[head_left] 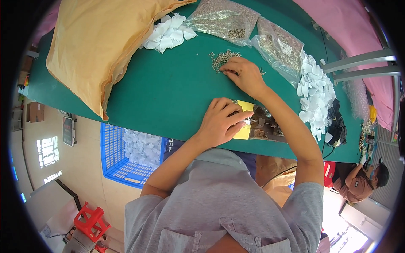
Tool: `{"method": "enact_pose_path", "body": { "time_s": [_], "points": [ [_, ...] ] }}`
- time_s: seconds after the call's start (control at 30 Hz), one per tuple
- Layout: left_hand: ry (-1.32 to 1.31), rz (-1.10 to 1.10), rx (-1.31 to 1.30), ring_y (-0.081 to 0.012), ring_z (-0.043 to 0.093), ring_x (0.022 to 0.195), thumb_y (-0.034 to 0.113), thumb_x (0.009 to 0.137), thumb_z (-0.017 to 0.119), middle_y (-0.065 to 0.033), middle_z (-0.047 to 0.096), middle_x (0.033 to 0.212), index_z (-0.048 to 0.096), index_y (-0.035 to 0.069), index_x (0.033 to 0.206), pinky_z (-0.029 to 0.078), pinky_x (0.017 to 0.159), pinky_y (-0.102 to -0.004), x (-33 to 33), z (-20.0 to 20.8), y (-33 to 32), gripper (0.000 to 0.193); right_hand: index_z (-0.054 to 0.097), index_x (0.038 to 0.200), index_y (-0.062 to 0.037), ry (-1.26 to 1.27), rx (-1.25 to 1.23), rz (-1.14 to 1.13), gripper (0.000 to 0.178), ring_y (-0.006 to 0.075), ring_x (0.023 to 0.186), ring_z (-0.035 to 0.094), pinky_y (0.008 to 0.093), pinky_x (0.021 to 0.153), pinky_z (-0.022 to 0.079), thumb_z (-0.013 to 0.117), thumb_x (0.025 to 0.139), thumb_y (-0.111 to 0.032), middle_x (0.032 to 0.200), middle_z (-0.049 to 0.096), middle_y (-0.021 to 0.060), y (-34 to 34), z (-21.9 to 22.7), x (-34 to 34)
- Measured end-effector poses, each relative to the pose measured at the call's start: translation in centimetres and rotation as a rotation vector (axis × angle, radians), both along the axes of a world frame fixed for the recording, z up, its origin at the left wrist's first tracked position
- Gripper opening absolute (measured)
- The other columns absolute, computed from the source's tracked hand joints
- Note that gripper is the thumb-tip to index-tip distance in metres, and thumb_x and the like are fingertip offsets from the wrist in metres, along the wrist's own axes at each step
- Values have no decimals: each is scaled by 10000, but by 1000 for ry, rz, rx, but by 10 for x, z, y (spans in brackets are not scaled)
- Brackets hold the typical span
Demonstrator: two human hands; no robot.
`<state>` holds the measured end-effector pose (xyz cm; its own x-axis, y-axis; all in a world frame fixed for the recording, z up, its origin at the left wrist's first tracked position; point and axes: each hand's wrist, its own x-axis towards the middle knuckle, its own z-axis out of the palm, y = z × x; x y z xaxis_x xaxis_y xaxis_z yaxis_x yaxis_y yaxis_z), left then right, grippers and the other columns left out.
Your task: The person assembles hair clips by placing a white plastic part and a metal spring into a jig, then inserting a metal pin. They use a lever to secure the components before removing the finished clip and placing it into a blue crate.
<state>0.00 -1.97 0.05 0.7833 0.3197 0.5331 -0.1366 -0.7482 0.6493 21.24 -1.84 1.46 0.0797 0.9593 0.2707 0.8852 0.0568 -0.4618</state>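
My left hand (222, 121) is closed over a yellow block (242, 134) on a small metal fixture (263, 123) at the table's near edge. Between its thumb and index finger shows a small white piece (247, 121). Farther off, my right hand (244, 75) reaches into a small heap of tiny metal parts (222, 58). Its thumb and fingertips are pinched together at the heap's near edge; whatever they hold is too small to make out. A few more tiny parts (262, 71) lie just right of that hand.
On the green table (168, 92) lie a big tan sack (95, 46), two clear bags of small parts (223, 19), (280, 50) and piles of white pieces (171, 33), (314, 90). Black cables (336, 126) lie right. A blue crate (110, 164) stands below left; a co-worker (358, 183) is far right.
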Motion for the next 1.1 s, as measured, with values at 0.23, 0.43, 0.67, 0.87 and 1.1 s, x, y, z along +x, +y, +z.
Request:
{"method": "enact_pose_path", "body": {
  "time_s": [0.23,0.43,0.67,0.87,1.1],
  "points": [
    [3,-5,-16,-240,580,1011,164,850,788,6,682,1036,770,172,1218,444,928,-401,0,-1,1,368,684,974,-29,221,-192,-26,97,333,874,689,436,776,546,710,921,-106,923,682,117,-5,12,7],
    [6,-12,-29,-247,581,1005,159,860,781,-2,680,1032,769,171,1218,445,927,-402,0,0,3,359,685,964,-24,144,-74,-106,79,300,832,701,393,729,560,720,914,-74,913,689,112,-59,13,9],
    [14,-11,-35,-253,589,1002,149,866,782,-6,684,1027,768,172,1217,450,928,-410,-1,1,2,352,778,1070,-20,345,-134,-326,154,155,785,698,298,745,567,730,927,-54,986,761,87,-63,12,14],
    [17,-21,-41,-246,593,1001,148,864,788,-7,692,1037,769,169,1216,451,926,-408,1,2,0,353,781,1039,-19,209,-161,-216,141,159,732,656,314,704,545,756,928,-101,924,726,84,-64,7,12],
    [54,14,-164,-267,601,1011,151,826,836,-25,715,1074,702,125,1272,465,924,-404,0,-1,1,467,742,967,-12,574,-167,-306,119,215,774,633,344,761,533,727,948,-129,867,670,83,-107,54,-18]
  ]
}}
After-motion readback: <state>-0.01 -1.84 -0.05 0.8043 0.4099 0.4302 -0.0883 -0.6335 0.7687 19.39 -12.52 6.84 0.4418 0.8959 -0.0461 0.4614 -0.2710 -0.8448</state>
